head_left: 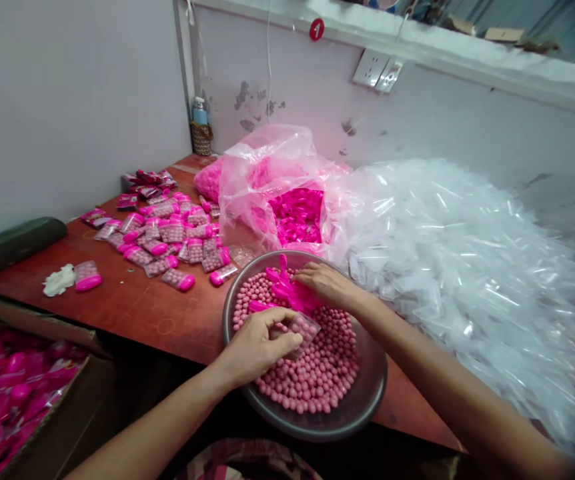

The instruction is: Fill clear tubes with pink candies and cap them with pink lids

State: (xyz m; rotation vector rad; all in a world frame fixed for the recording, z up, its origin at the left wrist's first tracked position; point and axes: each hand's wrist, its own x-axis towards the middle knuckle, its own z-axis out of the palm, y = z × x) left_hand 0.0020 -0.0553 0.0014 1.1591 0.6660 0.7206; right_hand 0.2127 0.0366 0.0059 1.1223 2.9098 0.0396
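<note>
My left hand (260, 340) pinches a small clear plastic case (305, 328) filled with pink beads, holding it above a metal bowl (378, 393). Loose pink beads (307, 387) cover much of the bowl's inside. On top of them, toward the far side, lies a cluster of bright pink plastic caps (282, 288). My right hand (328, 283) reaches over from the right, its fingers curled down on these caps. Its fingertips are partly hidden, so exactly how many caps it grips does not show.
Filled cases with pink caps (172, 230) are heaped on the red table (137, 307). Behind the bowl stands a translucent pink bag (247, 193) of caps. Clear empty cases (447, 267) pile up at right. A cardboard box (82, 407) of pink packs sits lower left.
</note>
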